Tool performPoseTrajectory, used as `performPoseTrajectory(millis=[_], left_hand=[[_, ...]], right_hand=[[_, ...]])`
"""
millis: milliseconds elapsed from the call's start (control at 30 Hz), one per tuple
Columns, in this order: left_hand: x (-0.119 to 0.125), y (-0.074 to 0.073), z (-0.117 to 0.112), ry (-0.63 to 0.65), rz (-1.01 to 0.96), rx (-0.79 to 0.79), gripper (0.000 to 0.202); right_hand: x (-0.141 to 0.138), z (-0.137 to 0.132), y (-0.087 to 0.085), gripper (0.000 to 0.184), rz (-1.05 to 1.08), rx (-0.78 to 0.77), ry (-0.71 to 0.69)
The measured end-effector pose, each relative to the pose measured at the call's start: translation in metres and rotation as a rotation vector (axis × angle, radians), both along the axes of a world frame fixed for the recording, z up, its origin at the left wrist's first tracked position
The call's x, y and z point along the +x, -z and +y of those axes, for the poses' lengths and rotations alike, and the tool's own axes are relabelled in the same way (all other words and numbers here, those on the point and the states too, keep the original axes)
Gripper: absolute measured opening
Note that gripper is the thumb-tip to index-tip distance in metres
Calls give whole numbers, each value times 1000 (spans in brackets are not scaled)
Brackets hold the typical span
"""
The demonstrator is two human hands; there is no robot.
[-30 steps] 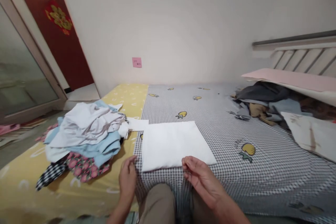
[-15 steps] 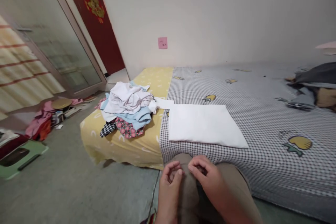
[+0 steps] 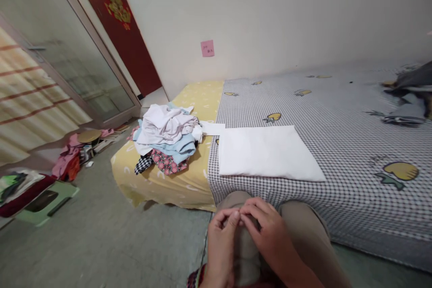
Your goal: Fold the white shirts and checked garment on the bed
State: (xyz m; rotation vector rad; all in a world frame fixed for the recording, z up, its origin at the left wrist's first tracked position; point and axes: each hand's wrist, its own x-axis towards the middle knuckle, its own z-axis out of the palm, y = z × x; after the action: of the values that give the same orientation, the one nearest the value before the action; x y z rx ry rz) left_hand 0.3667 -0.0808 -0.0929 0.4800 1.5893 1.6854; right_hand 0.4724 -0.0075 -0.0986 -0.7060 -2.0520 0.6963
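Observation:
My left hand (image 3: 222,238) and my right hand (image 3: 266,229) meet above my knee. Their fingertips are pinched together and touch; anything between them is too small to make out. Just beyond them, a flat white rectangle of cloth (image 3: 266,150), perhaps a thin pillow or folded fabric, lies at the bed's near edge. A narrow white strip (image 3: 213,129) sticks out at its far left corner. To the left is a heap of clothes (image 3: 167,123), white and light blue over a pink floral print and a black-and-white check.
Yellow cloth (image 3: 162,189) and a checked sheet (image 3: 354,139) cover the bed. Dark clothes (image 3: 405,103) lie at its right end. On the floor at left stand a green stool (image 3: 62,198) bearing cloth and a row of pink items (image 3: 67,155). A pink note (image 3: 207,48) is on the wall.
My hands have come together; the fingertips were apart and now touch. The view has shifted slightly, showing more of the stool at left. The clothes and white cloth stay in place.

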Motion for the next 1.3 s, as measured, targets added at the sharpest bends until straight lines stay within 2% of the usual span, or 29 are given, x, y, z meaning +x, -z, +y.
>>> performPoseTrajectory(millis=[133,267,367,500,633,933,1167,1300], left_hand=[[1,-2,0,-67,90,-19,33],[4,-4,2,-91,33,-25,35],[4,-2,4,-73,-67,5,38],[4,5,5,-55,-192,71,40],[5,9,6,-26,-234,120,42],[5,9,6,-24,-314,145,45],[1,16,5,-79,-325,100,46],[0,16,5,-143,-328,45,50]], right_hand=[[-2,0,-6,23,73,-436,-108],[-4,2,-7,28,203,-912,-268],[-6,1,-4,33,275,-1111,-310],[-7,-1,3,39,330,-1206,-287],[-7,-2,8,41,359,-1291,-296],[-7,-5,6,40,409,-1328,-312],[-9,-3,2,42,421,-1350,-294],[-9,-2,4,45,425,-1371,-212]])
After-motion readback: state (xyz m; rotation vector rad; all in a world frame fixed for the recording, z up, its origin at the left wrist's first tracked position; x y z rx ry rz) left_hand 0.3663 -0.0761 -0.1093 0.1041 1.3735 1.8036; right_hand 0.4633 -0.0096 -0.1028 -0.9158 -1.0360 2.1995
